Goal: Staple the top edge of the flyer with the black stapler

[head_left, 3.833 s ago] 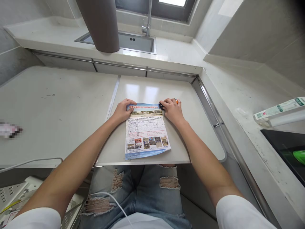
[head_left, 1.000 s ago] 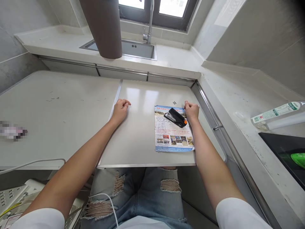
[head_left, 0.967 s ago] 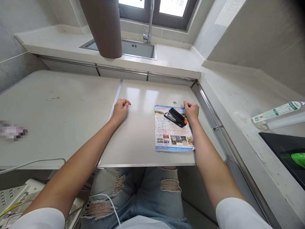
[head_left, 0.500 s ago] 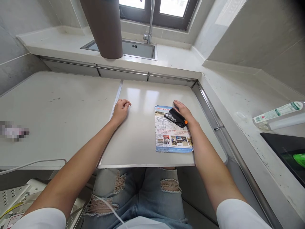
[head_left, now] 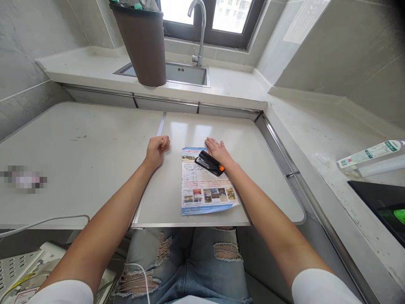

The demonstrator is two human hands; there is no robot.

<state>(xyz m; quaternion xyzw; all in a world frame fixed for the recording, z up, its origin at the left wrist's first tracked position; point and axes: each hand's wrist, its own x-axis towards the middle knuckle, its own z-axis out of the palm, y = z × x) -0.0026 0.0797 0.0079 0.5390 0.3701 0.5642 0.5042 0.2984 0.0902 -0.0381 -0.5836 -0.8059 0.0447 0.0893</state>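
A printed flyer (head_left: pixel 202 188) lies on the pale table (head_left: pixel 253 169) in front of me. A black stapler (head_left: pixel 209 163) with an orange end rests across the flyer's upper part. My right hand (head_left: pixel 217 152) lies flat with its fingers stretched out on the flyer's top right corner, just behind the stapler and touching it. My left hand (head_left: pixel 157 148) is curled into a loose fist on the table, left of the flyer and apart from it. Nothing shows inside that fist.
A brown bin (head_left: pixel 142 42) stands at the counter's edge by the sink (head_left: pixel 177 74) and faucet (head_left: pixel 199 25). A plastic bottle (head_left: pixel 370 154) and a black cooktop (head_left: pixel 379 202) sit on the right counter. A white cable (head_left: pixel 41 221) runs at lower left.
The flyer with the stapler on it has slid left toward the table's middle under my right hand, which flattened out on it. My left hand has curled tighter.
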